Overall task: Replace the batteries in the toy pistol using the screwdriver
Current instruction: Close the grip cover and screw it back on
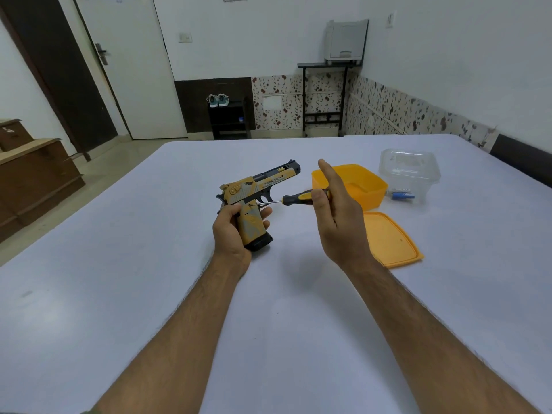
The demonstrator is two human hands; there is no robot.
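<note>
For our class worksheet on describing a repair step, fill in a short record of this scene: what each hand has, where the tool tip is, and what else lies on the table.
left hand: holds the pistol by its grip
right hand: pinches the screwdriver handle, index finger raised
tool tip: at a screw on the pistol's grip side
orange box: open, right of the pistol
orange lid: flat on the table, nearer than the box
clear tub: behind the box, blue items by it

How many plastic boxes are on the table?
2. An open yellow box sits just behind the right hand, its yellow lid lying flat in front of it. A clear box stands to its right, farther back.
</note>
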